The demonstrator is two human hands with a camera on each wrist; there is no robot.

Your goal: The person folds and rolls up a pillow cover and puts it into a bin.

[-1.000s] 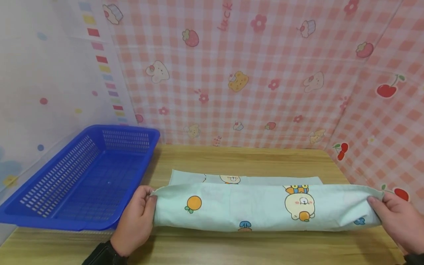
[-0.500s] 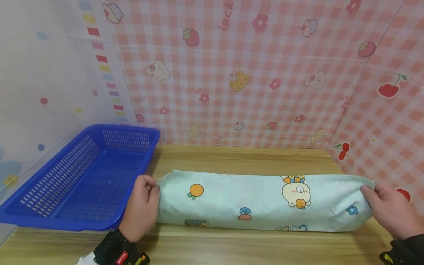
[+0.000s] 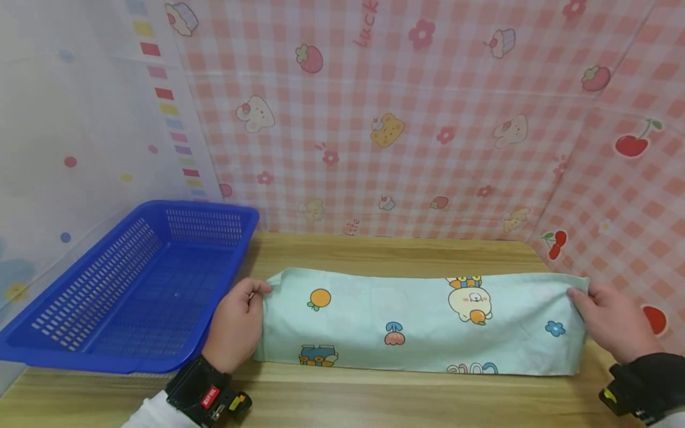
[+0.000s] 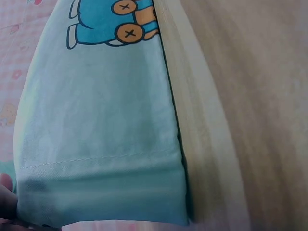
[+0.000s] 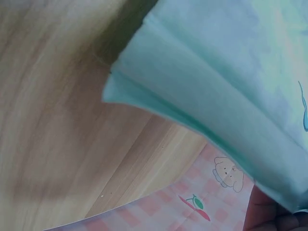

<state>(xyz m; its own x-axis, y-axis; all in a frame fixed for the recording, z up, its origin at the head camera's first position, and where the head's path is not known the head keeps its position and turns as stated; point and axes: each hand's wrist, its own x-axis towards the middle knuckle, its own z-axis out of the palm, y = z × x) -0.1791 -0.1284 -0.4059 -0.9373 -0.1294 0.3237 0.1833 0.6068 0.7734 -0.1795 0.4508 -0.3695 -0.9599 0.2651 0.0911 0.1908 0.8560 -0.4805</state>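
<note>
A mint-green printed cloth, folded into a long strip with oranges, a bear and flowers on it, stretches across the wooden table. My left hand pinches its far left corner between thumb and fingers. At the opposite end my right hand pinches the far right corner. In the left wrist view the stitched end of the cloth shows beside the left fingertips. The right wrist view has the other end of the cloth slightly raised, with the right fingers at its corner.
A blue plastic basket with slotted sides stands on the table to the left, close by the left hand. Behind the table hangs a pink checked cloth backdrop, with a white dotted sheet on the left side.
Both hands have carried the cloth's upper edge away from me, laying it over the rear layer, which is now covered. The right hand has also shifted a little to the left.
</note>
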